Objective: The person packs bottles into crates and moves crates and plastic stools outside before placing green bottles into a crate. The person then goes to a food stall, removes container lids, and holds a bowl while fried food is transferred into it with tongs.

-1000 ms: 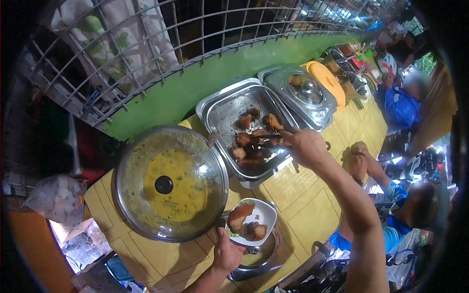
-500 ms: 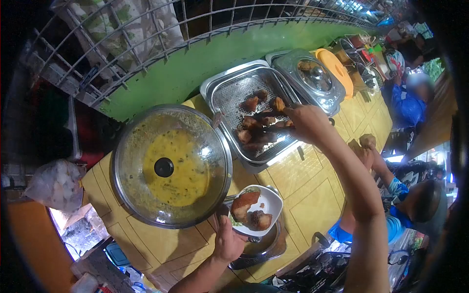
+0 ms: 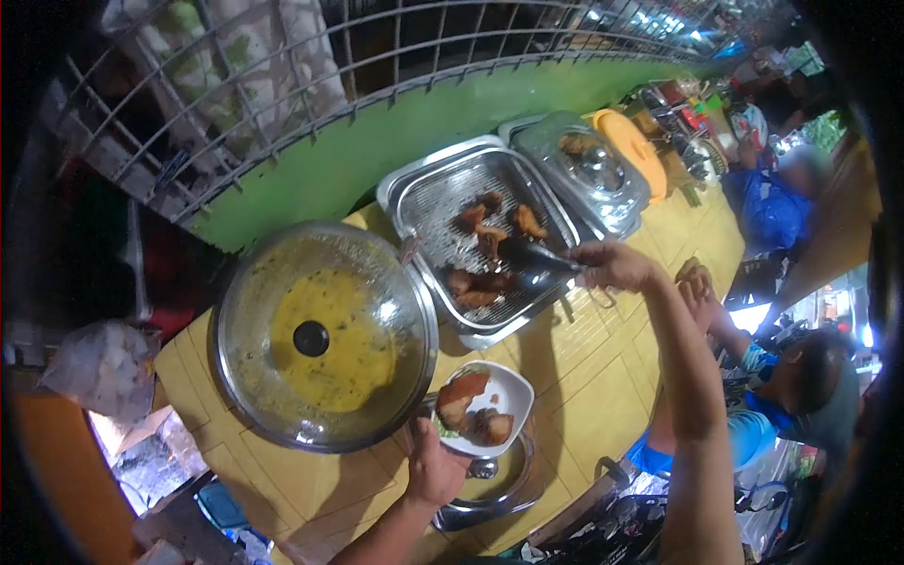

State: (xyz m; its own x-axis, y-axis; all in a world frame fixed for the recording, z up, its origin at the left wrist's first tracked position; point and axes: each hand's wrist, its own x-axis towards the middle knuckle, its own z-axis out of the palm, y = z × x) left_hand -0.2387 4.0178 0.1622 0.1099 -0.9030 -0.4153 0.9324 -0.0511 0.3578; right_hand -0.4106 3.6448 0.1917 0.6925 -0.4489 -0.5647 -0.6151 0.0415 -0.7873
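My left hand (image 3: 439, 474) grips a small white square dish (image 3: 517, 388) from its near left side, thumb at the rim. Two browned chunks of fried meat (image 3: 463, 400) lie in it, with a bit of green beside them. My right hand (image 3: 614, 266) is closed round the handle end of dark tongs (image 3: 541, 265). Their far end reaches down among fried pieces (image 3: 478, 288) in a perforated metal tray (image 3: 403, 200); whether the tips pinch a piece is hidden.
A wide pan with a glass lid (image 3: 377, 414) covers yellow food on the left. Behind the tray stand a lidded dish (image 3: 617, 202) and an orange lid (image 3: 633, 155). Under the white dish is a lidded metal pot (image 3: 523, 490). Another person's clasped hands (image 3: 695, 287) rest at the table's right edge.
My right hand has lowered and turned with the tongs, shifting slightly right. Some fried pieces in the tray have moved apart. The white dish stays in my left hand; the view has shifted slightly.
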